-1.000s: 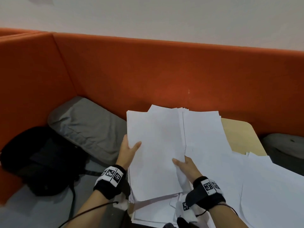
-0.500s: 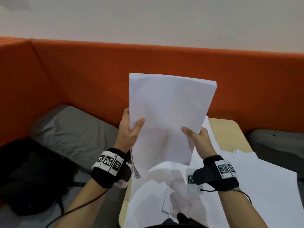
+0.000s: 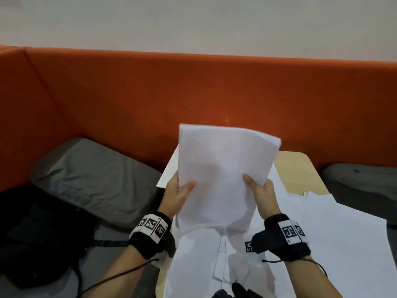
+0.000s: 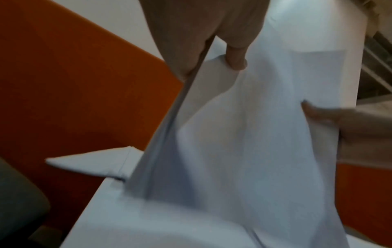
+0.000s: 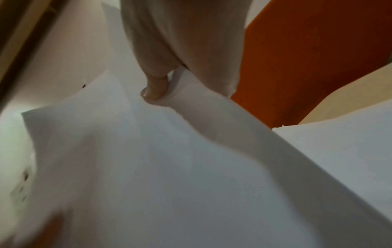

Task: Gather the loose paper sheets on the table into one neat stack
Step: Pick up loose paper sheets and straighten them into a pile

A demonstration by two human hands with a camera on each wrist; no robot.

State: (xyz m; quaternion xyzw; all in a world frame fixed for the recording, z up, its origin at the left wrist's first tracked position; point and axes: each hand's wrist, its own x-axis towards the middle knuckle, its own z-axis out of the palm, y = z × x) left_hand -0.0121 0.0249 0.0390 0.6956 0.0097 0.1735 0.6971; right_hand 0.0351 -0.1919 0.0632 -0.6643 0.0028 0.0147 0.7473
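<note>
In the head view a stack (image 3: 221, 175) of white sheets stands nearly upright above the table (image 3: 300, 168), its top edge toward 12 o'clock and tilted a little to 1 o'clock, its bottom edge touching the loose sheets (image 3: 335, 239) that lie flat beneath it. The left hand (image 3: 175, 195) grips the stack's left edge at about 9 o'clock, thumb on the near face and fingers behind; the right hand (image 3: 261, 193) grips the right edge at about 3 o'clock in the same way, thumb in front. Both hands are clamped on the stack. The left wrist view shows the left thumb (image 4: 235, 55) pressed on the paper and the stack's edge running down past it, with the other hand's thumb at 3 o'clock; the right wrist view shows the right thumb (image 5: 156, 89) pressed into the bowed paper. Loose sheets spread over the table from 6 o'clock to 4 o'clock, overlapping at uneven angles, and one corner juts out behind the stack at 10 o'clock. Each wrist wears a black band (image 3: 150, 235) with printed square markers. An orange partition (image 3: 193, 93) runs behind the table. At 9 o'clock lies a grey cushion (image 3: 92, 179), and at 8 o'clock a black bag (image 3: 36, 233). Another grey cushion shows at 3 o'clock.
</note>
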